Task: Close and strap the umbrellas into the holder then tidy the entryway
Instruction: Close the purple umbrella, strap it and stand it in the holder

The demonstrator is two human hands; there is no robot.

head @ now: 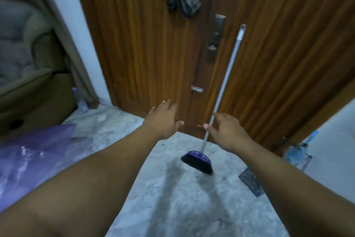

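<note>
Reaching toward the broom [222, 91], both hands are stretched out in front of the wooden door [134, 44], which puts this in the tidying part of the task, by my reading. The broom leans against the door, its grey pole running up beside the door handle [214, 44] and its dark blue head [197, 162] resting on the marble floor [172, 198] just in front of the door. The right hand [227, 131] is spread with fingers relaxed, right at the lower pole but not gripping it; whether it touches is unclear. The left hand [164, 119] is also spread, empty, just left of the pole. A purple umbrella [32, 156] lies on the floor well left of the door; no holder is visible. Next, the right hand likely needs to wrap round the pole.
</note>
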